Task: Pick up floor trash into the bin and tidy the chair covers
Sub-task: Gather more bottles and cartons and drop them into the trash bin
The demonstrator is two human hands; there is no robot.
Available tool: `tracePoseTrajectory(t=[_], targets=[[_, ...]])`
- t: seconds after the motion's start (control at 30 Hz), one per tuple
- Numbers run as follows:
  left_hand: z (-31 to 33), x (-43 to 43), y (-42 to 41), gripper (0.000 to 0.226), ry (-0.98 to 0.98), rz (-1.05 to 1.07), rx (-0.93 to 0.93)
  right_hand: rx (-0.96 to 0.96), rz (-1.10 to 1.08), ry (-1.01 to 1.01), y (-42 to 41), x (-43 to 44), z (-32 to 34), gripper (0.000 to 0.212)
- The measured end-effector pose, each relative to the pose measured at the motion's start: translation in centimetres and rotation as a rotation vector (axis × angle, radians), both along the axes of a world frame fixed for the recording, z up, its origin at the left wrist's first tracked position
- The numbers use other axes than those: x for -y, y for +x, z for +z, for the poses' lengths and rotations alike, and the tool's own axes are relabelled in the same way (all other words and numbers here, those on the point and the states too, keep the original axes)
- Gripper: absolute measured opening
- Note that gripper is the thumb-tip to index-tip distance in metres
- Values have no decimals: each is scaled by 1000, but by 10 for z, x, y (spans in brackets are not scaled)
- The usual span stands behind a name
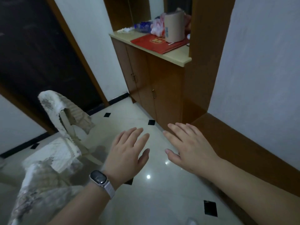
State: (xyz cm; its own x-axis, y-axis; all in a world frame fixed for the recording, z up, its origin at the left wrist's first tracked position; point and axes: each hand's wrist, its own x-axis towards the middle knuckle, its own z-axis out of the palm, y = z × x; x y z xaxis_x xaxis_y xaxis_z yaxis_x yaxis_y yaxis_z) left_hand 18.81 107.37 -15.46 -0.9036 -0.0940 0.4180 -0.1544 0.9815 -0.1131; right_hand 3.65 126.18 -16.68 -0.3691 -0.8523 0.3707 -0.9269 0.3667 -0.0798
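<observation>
Both grips free above the floor (162, 200).
Your left grip (128, 153) and right grip (190, 148) hover side by side, fingers straight, holding nothing; chair cover (48, 101) hangs rumpled, far left.

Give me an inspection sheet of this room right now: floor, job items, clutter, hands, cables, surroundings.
Surface: glossy pale tiled floor, black diamond insets; no trash clearly seen.
Job's things: far chair cover rumpled, gaping at the back; near chair cover blurred; bin not seen.
Clutter: on the counter, red folder, cardboard box, plastic bottle, plastic bags.
Grippers: left hand and right hand open, palms down, holding nothing; watch on left wrist.
Cables: nothing seen.
Surroundings: wooden cabinet, dark doorway, white walls.
</observation>
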Motion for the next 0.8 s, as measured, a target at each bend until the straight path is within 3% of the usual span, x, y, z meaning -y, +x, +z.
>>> tracePoseTrajectory(t=[0.13,0.47,0.8], targets=[[5,16,-41,42,-13,69,-2,13,62,9,-60,29,7,53],[-9,108,-81,42,-6,194,-17,32,189,46,-108,147,-3,53],[-29,298,-140,41,78,211,-118,-88,196,105,-161,342,5,53]])
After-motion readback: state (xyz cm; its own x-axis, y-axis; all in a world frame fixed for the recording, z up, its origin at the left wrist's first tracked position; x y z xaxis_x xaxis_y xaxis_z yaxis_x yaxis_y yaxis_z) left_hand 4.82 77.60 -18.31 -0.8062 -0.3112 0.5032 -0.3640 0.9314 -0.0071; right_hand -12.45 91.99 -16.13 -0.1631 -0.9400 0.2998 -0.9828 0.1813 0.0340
